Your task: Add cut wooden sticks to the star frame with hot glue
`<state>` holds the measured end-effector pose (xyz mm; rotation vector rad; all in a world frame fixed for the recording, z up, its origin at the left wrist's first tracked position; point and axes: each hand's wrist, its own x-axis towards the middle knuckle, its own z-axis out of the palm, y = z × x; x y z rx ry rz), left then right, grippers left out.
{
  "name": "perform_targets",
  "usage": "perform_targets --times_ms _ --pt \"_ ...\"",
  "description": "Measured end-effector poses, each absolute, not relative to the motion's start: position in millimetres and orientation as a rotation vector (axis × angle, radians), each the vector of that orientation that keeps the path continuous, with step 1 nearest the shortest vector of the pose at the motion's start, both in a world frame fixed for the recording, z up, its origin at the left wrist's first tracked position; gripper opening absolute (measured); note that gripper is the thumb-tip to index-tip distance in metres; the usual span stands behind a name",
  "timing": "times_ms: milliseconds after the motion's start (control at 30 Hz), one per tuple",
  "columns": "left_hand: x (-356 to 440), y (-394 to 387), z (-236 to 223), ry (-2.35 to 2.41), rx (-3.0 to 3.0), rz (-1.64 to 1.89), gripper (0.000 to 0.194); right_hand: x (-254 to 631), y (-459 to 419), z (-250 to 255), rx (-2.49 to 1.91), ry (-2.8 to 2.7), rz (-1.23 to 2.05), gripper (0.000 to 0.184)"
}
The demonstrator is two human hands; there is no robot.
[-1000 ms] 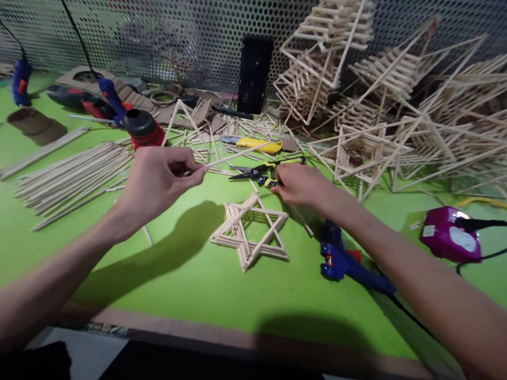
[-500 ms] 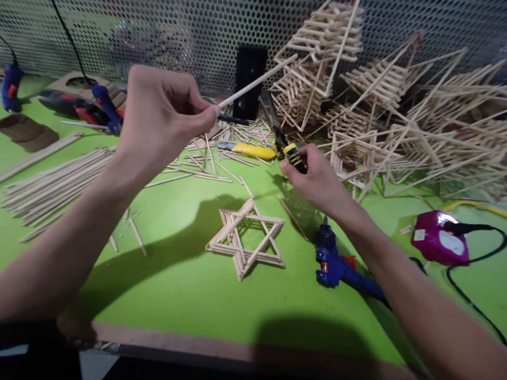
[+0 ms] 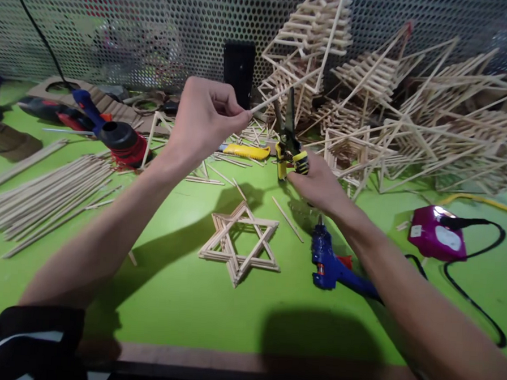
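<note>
My left hand [image 3: 212,120] pinches one end of a thin wooden stick [image 3: 266,103], which slants up to the right. My right hand [image 3: 320,179] grips snips [image 3: 288,136] with black and yellow handles. Their jaws point upward and stand apart, and the stick passes at the jaws; I cannot tell whether it touches them. Below both hands, a six-pointed star frame [image 3: 256,252] of stacked sticks lies flat on the green table [image 3: 179,316]. One loose stick [image 3: 287,219] lies to the right of the star.
A blue glue gun [image 3: 327,259] lies under my right forearm. Beyond it is a purple plug box [image 3: 436,233] with a black cord. A stick bundle [image 3: 53,193] lies left. Behind are a yellow utility knife [image 3: 246,151], a dark phone-like slab [image 3: 238,70] and piled stick frames [image 3: 380,117].
My left hand has moved right with the stick, bringing it to the snips. The snips have turned more upright and their jaws are spread wider. The view has shifted slightly.
</note>
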<state>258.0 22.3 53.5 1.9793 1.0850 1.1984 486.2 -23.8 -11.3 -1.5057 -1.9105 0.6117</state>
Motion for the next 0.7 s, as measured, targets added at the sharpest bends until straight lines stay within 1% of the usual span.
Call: perform_targets --times_ms 67,433,600,700 --pt "264.4 20.9 53.2 1.085 1.996 1.168 0.025 486.9 -23.3 -11.7 -1.501 -1.888 0.659 0.021" --pt "295.4 16.0 49.4 1.110 1.958 1.070 0.031 480.6 -26.5 -7.5 -1.450 -1.844 0.753 0.020" --pt "299.1 15.9 49.8 1.109 1.949 1.070 0.032 482.9 -26.8 -9.7 -1.451 -1.830 0.768 0.023" --pt "300.1 15.6 50.6 1.128 1.960 1.064 0.033 483.9 -27.4 -9.7 -1.447 -1.835 0.783 0.028"
